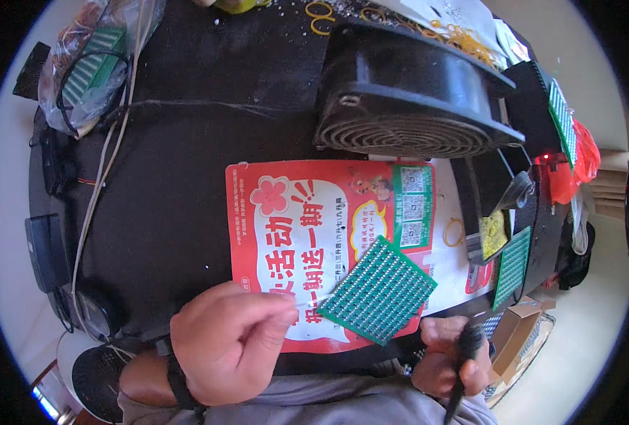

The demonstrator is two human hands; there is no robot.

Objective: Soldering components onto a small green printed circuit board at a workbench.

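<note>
A green circuit board (378, 290) with rows of small pale parts lies aslant on a red and white printed sheet (258, 234). Beside the board's left corner, my left hand (233, 343) is closed in a pinch. A thin pale streak shows between its fingertips and that corner, too faint to name. At the lower right, my right hand (442, 361) is wrapped round a black brush (470, 343), its dark handle pointing down. The brush is near the board's lower right edge, apart from it.
A black fan (414, 92) stands behind the sheet. To the right are a stand with a yellow sponge (494, 234), another green board (513, 265) and a cardboard box (518, 340). A clear bag of boards (91, 78) and a pale cable (105, 170) lie left; rubber bands (463, 44) lie far back.
</note>
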